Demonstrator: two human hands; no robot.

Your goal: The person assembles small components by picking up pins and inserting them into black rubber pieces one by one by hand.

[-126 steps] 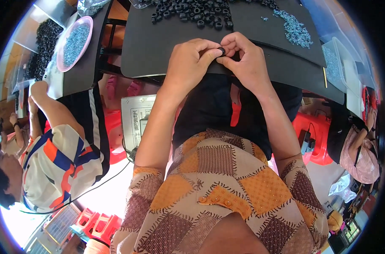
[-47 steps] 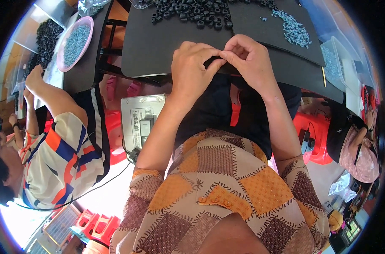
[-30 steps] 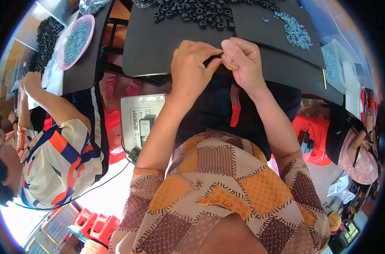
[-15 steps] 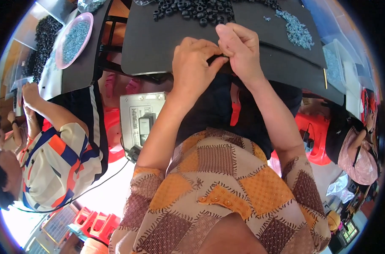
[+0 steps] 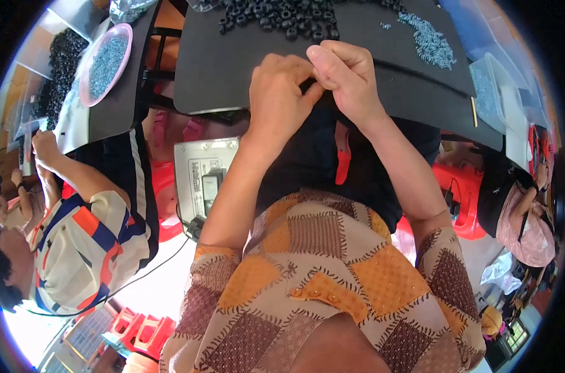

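Both of my hands meet above the near edge of the dark table (image 5: 217,81). My left hand (image 5: 281,90) has its thumb and fingers drawn together, touching the fingers of my other hand. My right hand (image 5: 348,78) is closed in a pinch, its thumb pressed on the curled fingers. What lies between the fingertips is hidden or too small to make out. Beyond my hands spreads a pile of black ring-shaped beads (image 5: 282,15). Small blue-grey pieces (image 5: 433,46) lie scattered farther right on the table.
A clear plastic bin (image 5: 489,87) of blue-grey pieces stands at the table's right end, near a thin stick (image 5: 474,112). On the left, a co-worker (image 5: 87,248) sits beside a pink-rimmed bowl (image 5: 127,59) and black beads (image 5: 62,62). A pale metal box (image 5: 192,155) stands below the table.
My hands have shifted slightly toward me, and the fingertips have drawn closer together. The small dark gap between the left thumb and fingers has narrowed.
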